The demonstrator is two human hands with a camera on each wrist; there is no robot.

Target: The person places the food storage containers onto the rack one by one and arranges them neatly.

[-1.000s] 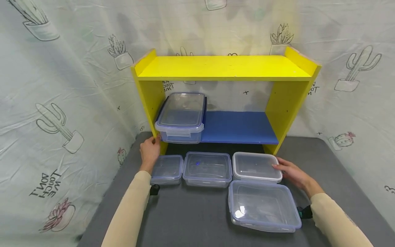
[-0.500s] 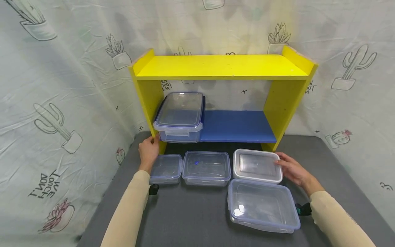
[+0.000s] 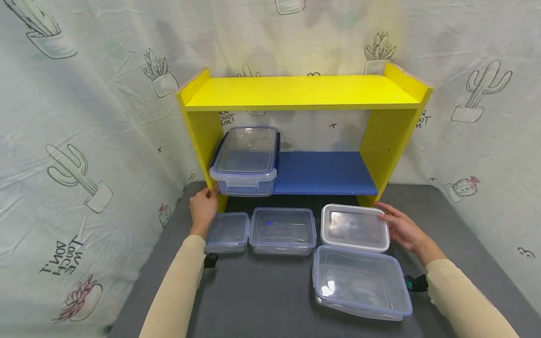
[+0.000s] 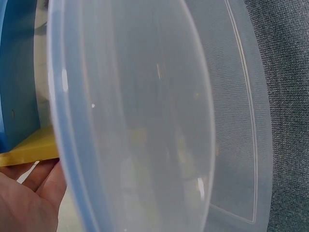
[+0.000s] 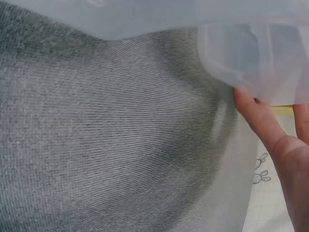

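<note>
My left hand point(image 3: 203, 209) grips the front lower edge of the yellow shelf unit's left side panel point(image 3: 202, 136). In the left wrist view its fingers point(image 4: 36, 181) lie against that yellow panel, partly hidden by a translucent container point(image 4: 135, 106). My right hand point(image 3: 403, 228) is at the right end of a white-rimmed, clear-lidded food container point(image 3: 355, 227), touching its corner. Its fingers look fairly straight in the right wrist view, where one fingertip point(image 5: 243, 96) meets the container's translucent wall point(image 5: 231, 53). Part of the right hand is cut off there.
A lidded container point(image 3: 245, 159) stands at the left of the blue shelf board point(image 3: 325, 173). Two blue-rimmed containers point(image 3: 282, 230) point(image 3: 228, 230) line the grey table point(image 3: 258, 300) before the unit. A larger blue-rimmed container point(image 3: 359, 281) lies in front of the white-rimmed one.
The white-rimmed container has shifted and turned slightly, and its lid catches the light differently. My right hand has moved slightly with its fingers further back. The left hand stays at the panel.
</note>
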